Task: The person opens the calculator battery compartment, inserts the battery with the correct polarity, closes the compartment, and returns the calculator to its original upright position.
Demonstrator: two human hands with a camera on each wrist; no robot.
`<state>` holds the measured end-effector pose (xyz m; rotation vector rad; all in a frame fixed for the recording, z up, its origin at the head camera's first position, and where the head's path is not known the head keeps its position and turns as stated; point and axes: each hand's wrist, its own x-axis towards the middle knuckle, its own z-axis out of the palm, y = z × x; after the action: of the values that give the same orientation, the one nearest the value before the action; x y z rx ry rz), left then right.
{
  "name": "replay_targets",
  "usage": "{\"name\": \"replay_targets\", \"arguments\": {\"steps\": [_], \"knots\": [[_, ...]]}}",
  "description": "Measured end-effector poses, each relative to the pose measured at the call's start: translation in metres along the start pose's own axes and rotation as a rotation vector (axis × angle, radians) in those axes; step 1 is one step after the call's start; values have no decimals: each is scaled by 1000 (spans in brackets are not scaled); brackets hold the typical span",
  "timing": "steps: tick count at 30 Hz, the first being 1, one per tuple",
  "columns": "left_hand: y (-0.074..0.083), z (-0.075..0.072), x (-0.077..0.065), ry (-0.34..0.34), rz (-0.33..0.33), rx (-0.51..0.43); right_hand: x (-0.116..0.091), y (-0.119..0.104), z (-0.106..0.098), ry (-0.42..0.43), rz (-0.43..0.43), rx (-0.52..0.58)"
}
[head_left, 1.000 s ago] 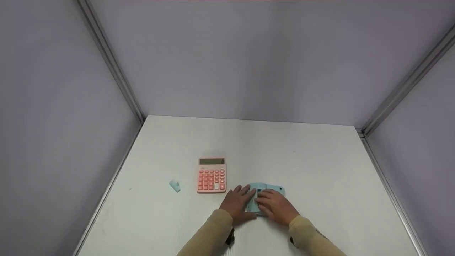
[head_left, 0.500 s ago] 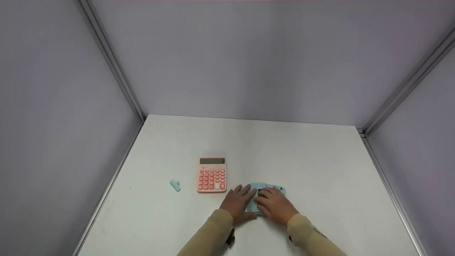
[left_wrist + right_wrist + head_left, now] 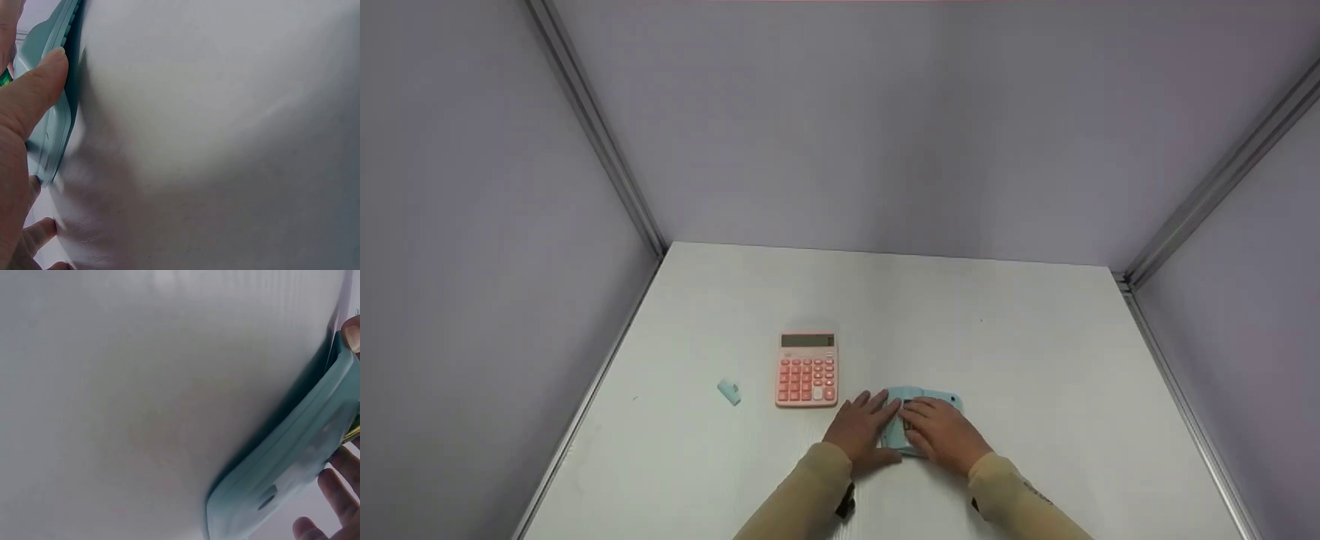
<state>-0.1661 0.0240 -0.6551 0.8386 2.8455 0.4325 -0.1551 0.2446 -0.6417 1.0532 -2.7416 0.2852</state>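
A light blue calculator (image 3: 895, 436) lies face down under both hands in the head view, an open recess in its back. My left hand (image 3: 856, 430) rests at its left side with fingers spread, the index finger on the case. In the left wrist view the left thumb (image 3: 46, 84) presses the calculator's near edge. Over the recess, my right hand (image 3: 949, 435) has bent fingers at a green and gold battery (image 3: 352, 432), which they mostly hide. The right thumb (image 3: 352, 336) touches the calculator's near edge. How deep the battery sits cannot be made out.
A pink calculator (image 3: 806, 369) lies face up left of the hands. Farther left is a small light blue cover piece (image 3: 729, 392). The white table (image 3: 1035, 330) is bounded by grey panels (image 3: 840, 127) at the back and sides.
The right fingers shift slightly over the recess, and more of the gold of the battery shows beneath them. The left hand and both calculators stay in place.
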Motion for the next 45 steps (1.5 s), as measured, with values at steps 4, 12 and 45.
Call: {"name": "replay_targets", "arguments": {"steps": [4, 12, 45], "knots": [[-1, 2, 1, 0, -5, -2, 0, 0, -1, 1, 20, 19], [-2, 4, 2, -11, -10, 2, -1, 2, 2, 34, 34, 51], [-1, 2, 2, -23, -12, 13, -2, 11, 8, 38, 247, 205]]}}
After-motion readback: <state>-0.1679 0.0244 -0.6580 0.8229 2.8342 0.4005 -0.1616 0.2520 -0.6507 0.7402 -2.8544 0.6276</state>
